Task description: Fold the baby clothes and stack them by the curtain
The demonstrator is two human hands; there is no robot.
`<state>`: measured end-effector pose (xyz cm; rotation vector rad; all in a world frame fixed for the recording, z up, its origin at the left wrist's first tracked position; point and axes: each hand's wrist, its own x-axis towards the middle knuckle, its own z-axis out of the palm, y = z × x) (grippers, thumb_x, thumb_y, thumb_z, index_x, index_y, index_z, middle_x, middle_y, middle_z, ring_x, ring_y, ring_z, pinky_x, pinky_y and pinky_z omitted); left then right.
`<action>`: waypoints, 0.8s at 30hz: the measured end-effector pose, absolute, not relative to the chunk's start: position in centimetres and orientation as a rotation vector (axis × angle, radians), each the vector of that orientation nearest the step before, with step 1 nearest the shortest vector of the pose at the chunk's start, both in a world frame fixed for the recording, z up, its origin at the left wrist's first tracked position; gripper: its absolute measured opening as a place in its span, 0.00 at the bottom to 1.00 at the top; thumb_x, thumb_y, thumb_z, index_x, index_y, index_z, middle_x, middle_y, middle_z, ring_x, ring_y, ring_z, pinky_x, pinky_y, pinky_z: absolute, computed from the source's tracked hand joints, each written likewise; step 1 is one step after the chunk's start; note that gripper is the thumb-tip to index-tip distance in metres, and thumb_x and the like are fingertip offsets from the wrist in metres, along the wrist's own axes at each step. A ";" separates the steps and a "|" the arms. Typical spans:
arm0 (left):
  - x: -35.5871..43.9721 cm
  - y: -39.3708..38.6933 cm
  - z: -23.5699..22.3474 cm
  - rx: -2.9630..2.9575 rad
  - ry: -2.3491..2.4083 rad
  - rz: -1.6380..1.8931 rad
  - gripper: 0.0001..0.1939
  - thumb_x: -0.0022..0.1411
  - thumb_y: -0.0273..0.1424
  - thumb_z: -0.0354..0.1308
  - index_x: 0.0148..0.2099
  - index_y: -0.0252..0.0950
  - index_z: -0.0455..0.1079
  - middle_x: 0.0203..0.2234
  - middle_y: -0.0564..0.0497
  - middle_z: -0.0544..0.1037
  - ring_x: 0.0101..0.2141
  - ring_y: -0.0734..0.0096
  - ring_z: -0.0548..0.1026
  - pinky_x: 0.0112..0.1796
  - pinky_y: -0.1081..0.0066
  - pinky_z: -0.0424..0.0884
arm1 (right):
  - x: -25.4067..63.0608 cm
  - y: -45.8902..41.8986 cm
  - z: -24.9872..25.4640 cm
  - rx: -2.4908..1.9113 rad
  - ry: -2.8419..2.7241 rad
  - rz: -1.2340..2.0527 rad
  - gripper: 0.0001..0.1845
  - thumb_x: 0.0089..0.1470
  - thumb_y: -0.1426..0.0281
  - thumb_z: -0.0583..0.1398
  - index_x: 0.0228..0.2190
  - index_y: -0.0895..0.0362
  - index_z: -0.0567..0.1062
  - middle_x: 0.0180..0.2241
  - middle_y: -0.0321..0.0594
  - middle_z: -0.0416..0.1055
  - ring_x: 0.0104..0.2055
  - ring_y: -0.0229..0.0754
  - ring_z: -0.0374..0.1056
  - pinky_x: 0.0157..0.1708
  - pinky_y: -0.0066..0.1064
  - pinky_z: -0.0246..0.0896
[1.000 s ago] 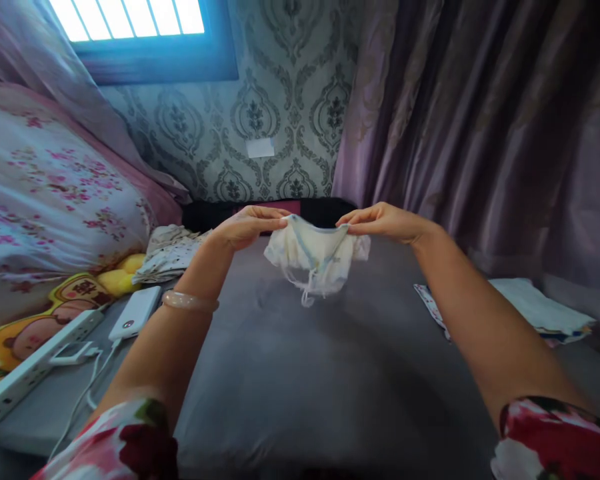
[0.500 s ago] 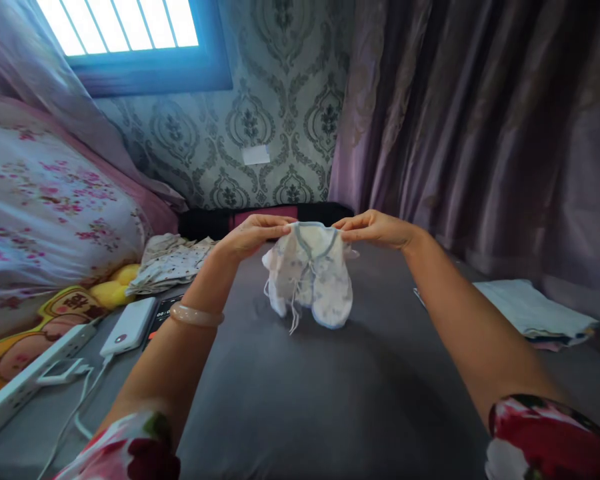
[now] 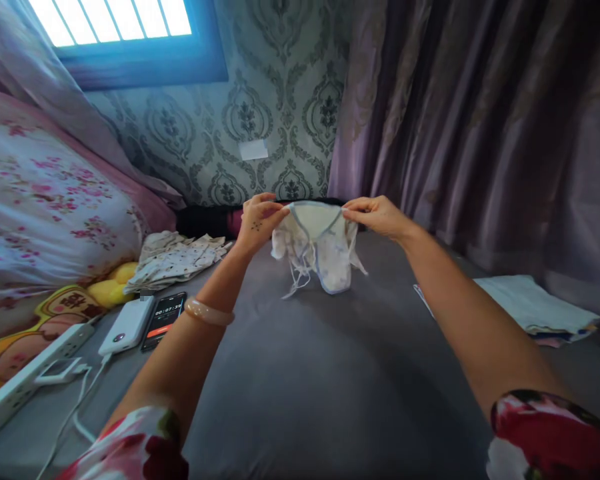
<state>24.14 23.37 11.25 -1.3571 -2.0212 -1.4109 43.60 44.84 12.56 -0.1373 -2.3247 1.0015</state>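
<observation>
A tiny white baby shirt (image 3: 320, 250) with pale blue trim and loose tie strings hangs in the air above the grey bed sheet (image 3: 300, 373). My left hand (image 3: 257, 223) pinches its left shoulder. My right hand (image 3: 377, 215) pinches the right shoulder. Both hands are held out in front of me at about the same height, with the neckline stretched between them. A pale bangle sits on my left wrist.
A pile of patterned baby clothes (image 3: 177, 257) lies at the left. Beside it are a phone (image 3: 163, 311), a white power bank (image 3: 123, 327) and a power strip (image 3: 25, 373). Folded cloths (image 3: 530, 307) lie at the right. A flowered quilt (image 3: 45, 200) and purple curtains (image 3: 480, 120) flank the bed.
The shirt has been lifted a little and unfolded so that it hangs from the neckline. My hands rose slightly. The phone is now uncovered by my left arm.
</observation>
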 end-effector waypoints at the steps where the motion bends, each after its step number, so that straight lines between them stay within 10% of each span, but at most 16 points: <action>1: 24.2 23.6 11.2 -1.333 -2.023 -1.381 0.11 0.55 0.40 0.63 0.34 0.38 0.79 0.48 0.45 0.73 0.52 0.59 0.66 0.53 0.59 0.61 | 43.4 45.0 12.4 -0.122 -2.307 0.983 0.19 0.44 0.51 0.66 0.28 0.54 0.82 0.36 0.40 0.78 0.40 0.45 0.71 0.42 0.35 0.67; 24: 24.9 23.3 10.1 -1.271 -1.926 -1.675 0.15 0.57 0.42 0.59 0.35 0.34 0.75 0.21 0.54 0.72 0.24 0.77 0.66 0.23 0.78 0.59 | 43.0 43.4 10.7 -0.289 -2.067 0.812 0.17 0.53 0.57 0.59 0.30 0.60 0.77 0.29 0.40 0.75 0.31 0.39 0.67 0.33 0.31 0.61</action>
